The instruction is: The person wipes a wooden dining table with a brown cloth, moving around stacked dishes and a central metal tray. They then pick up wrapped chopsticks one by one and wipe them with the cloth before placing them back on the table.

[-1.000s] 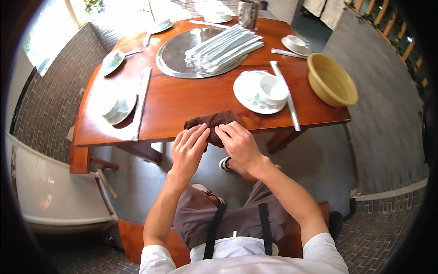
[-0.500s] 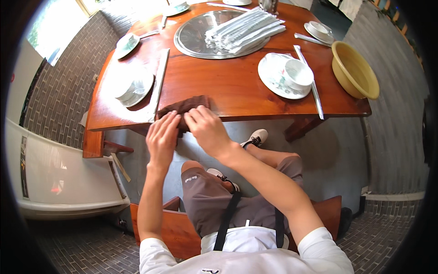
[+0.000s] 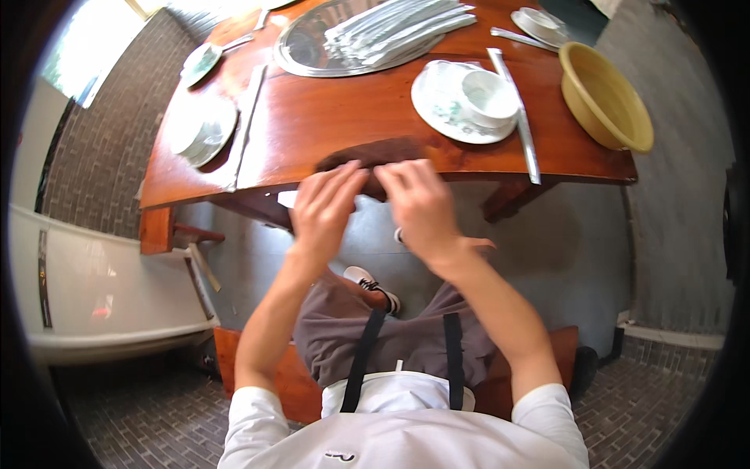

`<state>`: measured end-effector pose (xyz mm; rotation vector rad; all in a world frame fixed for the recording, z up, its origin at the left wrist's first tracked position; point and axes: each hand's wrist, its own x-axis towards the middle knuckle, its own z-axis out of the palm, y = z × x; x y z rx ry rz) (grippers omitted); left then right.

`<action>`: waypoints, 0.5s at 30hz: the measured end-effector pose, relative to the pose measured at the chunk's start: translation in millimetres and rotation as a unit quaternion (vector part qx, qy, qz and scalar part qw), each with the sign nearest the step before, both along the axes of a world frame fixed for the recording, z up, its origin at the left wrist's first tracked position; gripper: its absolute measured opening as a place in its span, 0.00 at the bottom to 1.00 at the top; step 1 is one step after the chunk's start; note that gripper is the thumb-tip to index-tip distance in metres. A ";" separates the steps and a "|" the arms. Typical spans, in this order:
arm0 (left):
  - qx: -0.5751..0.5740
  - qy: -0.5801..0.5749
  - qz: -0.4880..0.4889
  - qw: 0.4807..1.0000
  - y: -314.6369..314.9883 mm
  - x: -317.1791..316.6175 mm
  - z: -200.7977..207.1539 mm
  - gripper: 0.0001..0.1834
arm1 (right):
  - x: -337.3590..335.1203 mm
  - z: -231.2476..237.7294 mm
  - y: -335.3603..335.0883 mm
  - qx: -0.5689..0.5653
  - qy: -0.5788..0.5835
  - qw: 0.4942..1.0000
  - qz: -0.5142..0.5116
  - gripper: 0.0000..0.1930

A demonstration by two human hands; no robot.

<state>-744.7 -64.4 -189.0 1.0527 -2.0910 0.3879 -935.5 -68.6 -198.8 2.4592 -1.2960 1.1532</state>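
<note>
A: Check left hand (image 3: 324, 207); how open?
B: Half-curled, approx.; grasping brown cloth (image 3: 375, 152) at cloth's 7 o'clock; can't see thumb.
A: And w/ right hand (image 3: 424, 205)?
B: Ditto; fingers bent, closed on cloth at 5 o'clock; blurred, so can't tell exact fingertip pos.
A: Re cloth; where, pointing which way?
B: At 6 o'clock edge of table (image 3: 328, 113); long axis approx. 9-to-3, along edge; tilted slightly, right end up; drooping a bit betw. hands.
A: Nearby?
B: At cloth's 2 o'clock, white plate (image 3: 434, 117) w/ bowl (image 3: 491, 95); betw. 2 and 3, farther, yellow basin (image 3: 586, 117); nr 12, metal tray (image 3: 301, 48) under wrapped packets (image 3: 394, 33).
</note>
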 end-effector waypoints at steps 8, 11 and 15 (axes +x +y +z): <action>-0.015 0.059 -0.026 0.998 -2.9 -77.5 -14.7 0.23 | -69.9 -0.8 8.5 -0.031 -0.033 0.998 -0.040 0.23; -0.004 0.087 -0.010 0.996 5.0 -72.7 -18.9 0.23 | -58.4 -5.3 8.3 -0.040 -0.031 0.998 -0.049 0.22; -0.012 0.117 0.034 0.993 7.7 -45.8 -23.9 0.23 | -26.7 -0.4 7.0 -0.025 -0.026 0.999 -0.020 0.21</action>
